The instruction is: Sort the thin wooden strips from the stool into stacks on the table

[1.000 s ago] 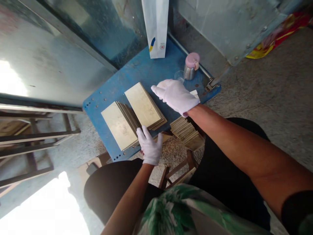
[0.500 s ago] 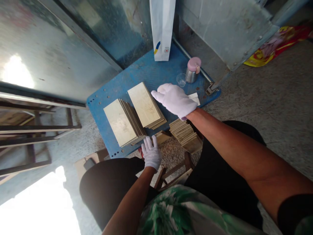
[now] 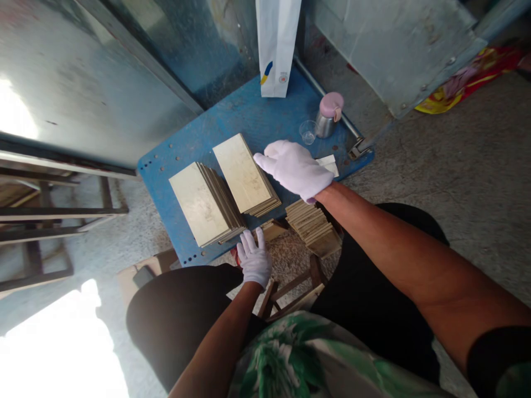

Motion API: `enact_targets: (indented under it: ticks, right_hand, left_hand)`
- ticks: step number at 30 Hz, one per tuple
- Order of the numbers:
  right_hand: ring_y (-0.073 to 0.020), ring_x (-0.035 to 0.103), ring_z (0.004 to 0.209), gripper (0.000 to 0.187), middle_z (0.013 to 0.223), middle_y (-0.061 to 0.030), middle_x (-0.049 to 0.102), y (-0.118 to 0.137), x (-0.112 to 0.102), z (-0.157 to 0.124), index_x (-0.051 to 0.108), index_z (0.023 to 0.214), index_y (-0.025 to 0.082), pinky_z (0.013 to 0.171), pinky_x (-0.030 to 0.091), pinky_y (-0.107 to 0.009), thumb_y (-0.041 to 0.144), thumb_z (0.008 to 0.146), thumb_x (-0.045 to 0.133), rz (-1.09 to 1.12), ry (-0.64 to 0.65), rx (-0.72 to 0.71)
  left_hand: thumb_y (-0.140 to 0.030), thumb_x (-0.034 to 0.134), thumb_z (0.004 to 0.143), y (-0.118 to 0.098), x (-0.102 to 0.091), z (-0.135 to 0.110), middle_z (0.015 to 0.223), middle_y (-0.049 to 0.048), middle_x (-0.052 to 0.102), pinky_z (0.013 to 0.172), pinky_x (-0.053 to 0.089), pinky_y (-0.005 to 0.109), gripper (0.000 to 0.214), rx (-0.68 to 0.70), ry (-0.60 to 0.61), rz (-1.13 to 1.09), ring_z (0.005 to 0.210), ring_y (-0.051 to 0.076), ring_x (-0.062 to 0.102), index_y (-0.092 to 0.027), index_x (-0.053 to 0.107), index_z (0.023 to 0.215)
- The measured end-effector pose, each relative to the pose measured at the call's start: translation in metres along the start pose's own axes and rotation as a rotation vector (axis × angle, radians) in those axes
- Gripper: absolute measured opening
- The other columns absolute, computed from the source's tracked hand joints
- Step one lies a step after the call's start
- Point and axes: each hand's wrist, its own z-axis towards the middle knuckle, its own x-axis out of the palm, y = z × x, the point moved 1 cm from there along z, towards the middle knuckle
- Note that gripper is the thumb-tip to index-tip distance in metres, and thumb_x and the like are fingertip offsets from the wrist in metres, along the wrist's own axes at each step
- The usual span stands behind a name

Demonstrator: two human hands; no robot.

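Observation:
Two stacks of thin, pale wooden boards lie side by side on a blue table [image 3: 236, 119]. My left hand [image 3: 254, 258], in a white glove, is at the table's near edge beside the left stack [image 3: 198, 203], fingers spread and nothing in them. Over the table, just right of the right stack [image 3: 241, 174], my gloved right hand [image 3: 295, 167] is held with its fingers stretched out and no object visible in it. Whether either hand touches a stack I cannot tell. A third pile of boards [image 3: 311, 226] sits below the near edge, between my knees.
Toward the back right are a steel jar with a pink lid [image 3: 329, 113] and a clear plastic cup [image 3: 307, 132]. A tall white paper bag [image 3: 276, 52] stands at the far edge. White paper [image 3: 329, 165] lies past my right hand. A wooden rack [image 3: 53, 213] is at left.
The camera view has shifted slightly, so the table and stacks appear a little farther left. Both hands keep nearly the same pose, and the boards look unchanged.

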Motion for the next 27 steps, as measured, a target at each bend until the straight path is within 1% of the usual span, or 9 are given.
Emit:
enact_targets:
  ticks: [6, 13, 17, 21, 27]
  right_hand:
    - [-0.0156, 0.052, 0.075, 0.034, 0.075, -0.0030, 0.059, 0.003, 0.002, 0.000, 0.058, 0.076, 0.019, 0.073, 0.035, -0.028, 0.042, 0.099, 0.050, -0.009, 0.033, 0.002]
    - [-0.0159, 0.053, 0.076, 0.032, 0.075, -0.0033, 0.060, 0.004, 0.001, -0.001, 0.060, 0.077, 0.018, 0.072, 0.035, -0.028, 0.040, 0.099, 0.052, 0.002, 0.038, 0.012]
    - [-0.0158, 0.053, 0.075, 0.032, 0.074, -0.0031, 0.060, 0.004, 0.000, -0.002, 0.061, 0.078, 0.018, 0.072, 0.035, -0.028, 0.041, 0.099, 0.052, 0.007, 0.042, 0.010]
    - [-0.0155, 0.052, 0.074, 0.032, 0.073, -0.0031, 0.059, 0.004, -0.001, -0.003, 0.061, 0.077, 0.018, 0.071, 0.035, -0.028, 0.040, 0.099, 0.052, 0.002, 0.036, 0.000]
    - [-0.0155, 0.052, 0.074, 0.033, 0.073, -0.0031, 0.060, 0.002, -0.001, -0.003, 0.061, 0.076, 0.018, 0.070, 0.034, -0.028, 0.040, 0.099, 0.052, 0.007, 0.031, -0.006]
  left_hand:
    - [-0.028, 0.059, 0.089, 0.004, 0.002, 0.001, 0.163, 0.0293, 0.011, 0.122, 0.009, 0.054, 0.079, 0.017, -0.023, -0.018, 0.152, 0.042, 0.007, -0.013, 0.024, 0.158]
    - [-0.028, 0.061, 0.087, 0.001, 0.000, 0.000, 0.164, 0.0285, 0.010, 0.122, 0.009, 0.055, 0.082, -0.010, 0.012, -0.036, 0.152, 0.042, 0.006, -0.014, 0.022, 0.159]
    - [-0.028, 0.059, 0.088, 0.002, -0.001, 0.001, 0.164, 0.0286, 0.011, 0.122, 0.009, 0.054, 0.080, -0.022, 0.018, -0.042, 0.152, 0.042, 0.006, -0.016, 0.023, 0.159]
    - [-0.027, 0.058, 0.089, 0.001, -0.005, 0.001, 0.164, 0.0275, 0.010, 0.122, 0.009, 0.053, 0.079, -0.035, 0.034, -0.057, 0.152, 0.041, 0.005, -0.017, 0.023, 0.159]
    - [-0.029, 0.059, 0.089, -0.005, -0.012, -0.001, 0.164, 0.0274, 0.009, 0.122, 0.010, 0.053, 0.081, -0.059, 0.056, -0.062, 0.152, 0.042, 0.005, -0.016, 0.021, 0.159]
